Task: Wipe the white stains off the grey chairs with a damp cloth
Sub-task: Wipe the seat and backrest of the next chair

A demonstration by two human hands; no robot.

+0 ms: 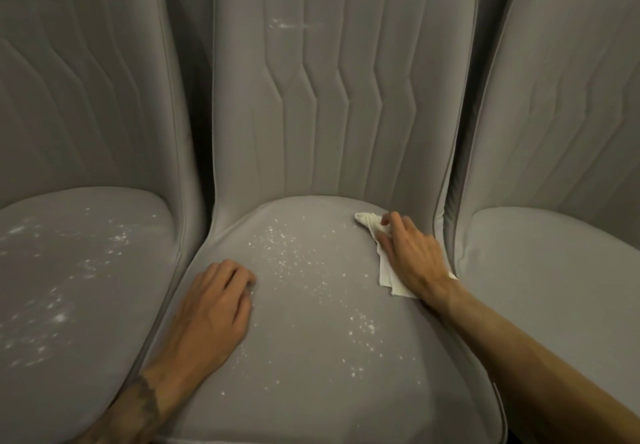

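Fingers (pixel 393 223) of the right hand (pixel 414 256) grip a crumpled white cloth (pixel 384 272) on the grey padded seat (pixel 294 405). Left hand (pixel 214 305) lies flat, fingers together.

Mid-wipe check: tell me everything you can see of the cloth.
The cloth is small, white and crumpled, soft fabric or paper by its look; dampness cannot be judged. It lies on the back right part of the middle chair's seat, mostly under the right hand, whose fingers curl over its bunched far end. The white specks lie to its left.
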